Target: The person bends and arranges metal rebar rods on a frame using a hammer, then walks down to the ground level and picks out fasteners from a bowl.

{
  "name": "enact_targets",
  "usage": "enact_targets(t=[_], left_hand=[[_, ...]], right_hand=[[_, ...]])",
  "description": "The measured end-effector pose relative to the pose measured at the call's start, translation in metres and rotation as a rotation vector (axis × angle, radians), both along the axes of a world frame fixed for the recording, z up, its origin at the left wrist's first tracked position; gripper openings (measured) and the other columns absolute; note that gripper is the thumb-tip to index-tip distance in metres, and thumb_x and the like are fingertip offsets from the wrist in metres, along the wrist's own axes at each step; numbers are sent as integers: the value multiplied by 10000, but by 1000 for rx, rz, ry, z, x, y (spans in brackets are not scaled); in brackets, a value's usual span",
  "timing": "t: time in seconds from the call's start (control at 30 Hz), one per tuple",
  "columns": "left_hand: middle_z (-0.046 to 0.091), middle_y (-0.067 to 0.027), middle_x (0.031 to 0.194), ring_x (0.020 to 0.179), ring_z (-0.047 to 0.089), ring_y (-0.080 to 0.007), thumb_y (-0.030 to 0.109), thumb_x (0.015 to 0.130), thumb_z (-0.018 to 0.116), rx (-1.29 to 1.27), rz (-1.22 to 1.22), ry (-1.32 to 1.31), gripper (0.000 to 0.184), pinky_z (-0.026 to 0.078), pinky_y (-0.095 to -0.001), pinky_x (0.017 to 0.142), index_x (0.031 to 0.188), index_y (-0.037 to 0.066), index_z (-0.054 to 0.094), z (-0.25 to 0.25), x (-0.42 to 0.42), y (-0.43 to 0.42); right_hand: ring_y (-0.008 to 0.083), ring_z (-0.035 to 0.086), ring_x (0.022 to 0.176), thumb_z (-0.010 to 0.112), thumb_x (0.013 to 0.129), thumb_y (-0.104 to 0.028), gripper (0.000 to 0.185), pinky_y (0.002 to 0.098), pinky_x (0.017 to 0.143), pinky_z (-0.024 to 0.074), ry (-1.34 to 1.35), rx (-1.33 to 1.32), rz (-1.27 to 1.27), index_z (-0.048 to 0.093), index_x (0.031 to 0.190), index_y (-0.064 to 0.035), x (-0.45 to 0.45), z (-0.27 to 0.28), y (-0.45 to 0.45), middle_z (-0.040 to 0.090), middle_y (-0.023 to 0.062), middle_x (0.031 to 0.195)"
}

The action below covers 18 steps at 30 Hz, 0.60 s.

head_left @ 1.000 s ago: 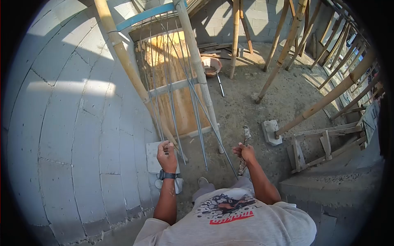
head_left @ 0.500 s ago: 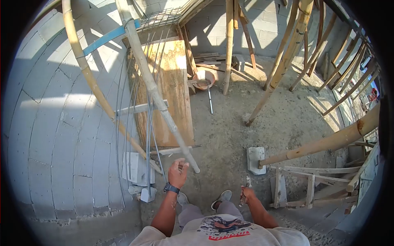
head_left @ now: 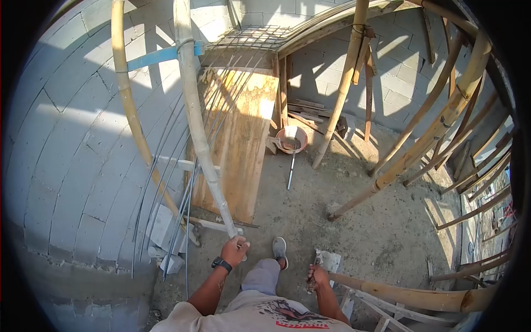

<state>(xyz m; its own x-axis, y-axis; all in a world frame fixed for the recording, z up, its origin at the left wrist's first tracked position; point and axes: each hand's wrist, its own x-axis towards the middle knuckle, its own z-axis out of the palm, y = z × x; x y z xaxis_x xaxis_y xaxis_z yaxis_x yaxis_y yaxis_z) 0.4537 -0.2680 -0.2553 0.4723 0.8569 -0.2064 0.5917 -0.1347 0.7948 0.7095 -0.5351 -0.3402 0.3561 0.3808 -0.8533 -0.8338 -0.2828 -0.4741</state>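
Note:
My left hand (head_left: 235,250), with a dark watch at the wrist, is loosely curled and no object shows in it. It overlaps the lower end of a pale bamboo pole (head_left: 198,124); I see no clear grip on the pole. My right hand (head_left: 318,276) is closed around a mortar-smeared trowel (head_left: 318,257), its blade pointing forward, partly hidden by the fingers. Just beyond the trowel, a pale block (head_left: 332,261) lies on the floor beside the foot of a slanting bamboo prop.
A bucket (head_left: 291,138) with a metal-handled tool (head_left: 291,171) sits ahead. A plywood sheet (head_left: 238,166) and thin steel rods (head_left: 166,166) stand left, near the block wall (head_left: 72,182). Bamboo props (head_left: 412,157) slant across the right. White blocks (head_left: 161,227) lie lower left.
My view has turned and moved forward; the block and slanting prop now sit lower, close to my right hand. My left hand now overlaps the pole's end. The trowel stays in my right hand.

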Motion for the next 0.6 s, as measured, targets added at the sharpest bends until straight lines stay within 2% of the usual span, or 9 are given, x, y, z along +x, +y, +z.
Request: enact_targets(t=[0.1,0.13,0.23,0.27,0.33,0.4,0.5,0.53,0.6], left_hand=[[718,-163,939,817,703,-261,293,877,694,-12,-44,-20,352,549,-375,753,1074,5,639,7,74,43],[718,-167,943,825,702,-262,287,880,690,3,-52,-60,350,547,-373,762,1074,1,636,-3,98,61],[709,-157,928,824,693,-243,294,898,680,-22,-166,-79,367,548,-359,764,1102,-7,626,14,178,120],[707,-153,921,802,690,-243,302,900,679,53,-197,-115,378,550,-359,743,1108,-9,622,31,204,138],[704,-155,914,784,687,-244,293,907,678,61,-202,-184,362,550,-358,722,1110,-1,621,68,251,172],[704,-155,915,784,685,-238,279,911,679,61,-175,-248,344,548,-355,719,1115,8,622,95,289,208],[705,-153,924,787,682,-232,260,914,681,42,-112,-318,323,546,-355,724,1123,20,625,119,329,258],[706,-152,928,789,681,-230,253,915,681,29,-85,-335,318,545,-356,728,1126,23,625,120,340,276],[705,-141,925,783,673,-216,254,915,683,53,-41,-375,322,537,-342,731,1131,22,626,100,360,313]], right_hand=[[156,519,511,605,937,-185,141,356,468,468,-67,41,126,577,832,-96,50,34,62,512,7,609],[141,514,507,615,943,-197,153,329,454,431,-82,9,153,583,838,-90,68,44,85,516,0,616],[121,488,490,616,949,-203,172,305,448,395,-212,-116,382,574,824,-91,134,38,141,513,-1,616],[110,467,478,625,947,-214,197,294,449,377,-182,-114,356,565,808,-89,149,57,163,513,-8,619],[110,464,475,628,945,-224,210,290,447,377,-303,-101,427,564,798,-87,180,70,192,511,-11,617],[111,477,480,636,935,-239,243,291,452,379,-387,-75,473,562,769,-78,213,98,236,519,-8,605],[112,496,486,637,930,-243,258,296,456,382,-651,-57,640,561,757,-66,258,113,303,528,1,592],[116,508,487,639,926,-243,273,299,455,385,-639,-102,662,561,745,-54,272,118,329,530,5,581],[123,513,492,630,922,-221,255,312,467,404,-665,-24,686,570,754,-39,298,129,384,536,15,590]])
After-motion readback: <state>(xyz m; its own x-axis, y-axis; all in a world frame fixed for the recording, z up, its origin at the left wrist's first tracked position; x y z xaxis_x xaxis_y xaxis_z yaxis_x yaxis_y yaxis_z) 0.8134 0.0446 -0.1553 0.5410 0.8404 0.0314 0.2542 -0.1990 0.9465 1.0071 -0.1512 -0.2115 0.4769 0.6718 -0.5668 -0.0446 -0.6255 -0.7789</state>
